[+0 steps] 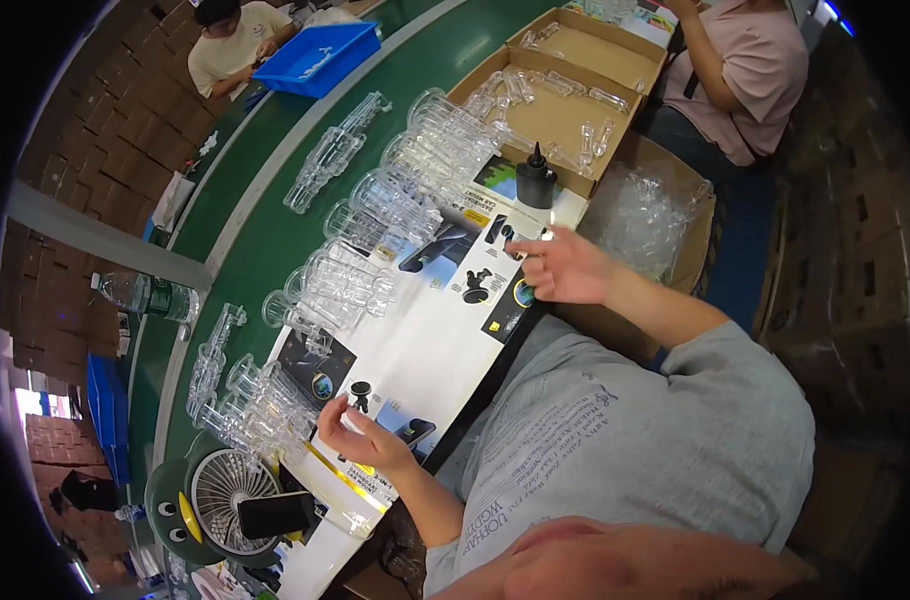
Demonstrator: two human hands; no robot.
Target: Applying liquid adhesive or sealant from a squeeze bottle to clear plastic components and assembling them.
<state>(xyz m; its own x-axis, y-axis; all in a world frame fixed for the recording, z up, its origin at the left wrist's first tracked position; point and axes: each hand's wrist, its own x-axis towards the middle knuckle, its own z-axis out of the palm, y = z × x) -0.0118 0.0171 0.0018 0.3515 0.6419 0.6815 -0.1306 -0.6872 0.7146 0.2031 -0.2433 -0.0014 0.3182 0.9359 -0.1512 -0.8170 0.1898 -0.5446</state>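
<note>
My left hand (363,440) hovers over the near left end of a printed cardboard sheet (430,345), fingers loosely bent and apart, holding nothing visible. It is nearest to a cluster of clear, tube-like pieces (260,405). Over the sheet's right end, my right hand (567,268) has its index finger pointing left and the others curled. A small bright glint shows by its thumb; what it holds, if anything, I cannot make out. A black squeeze bottle (536,182) with a pointed nozzle stands just beyond it. Several more clear pieces (340,285) stand in groups along the sheet's far edge.
Shallow cardboard trays (550,120) with small clear tubes lie at the far right, above a carton with a clear bag (640,215). A green fan (230,500) with a phone (275,515), a water bottle (150,295) and a blue bin (317,58) stand around. Two people sit nearby.
</note>
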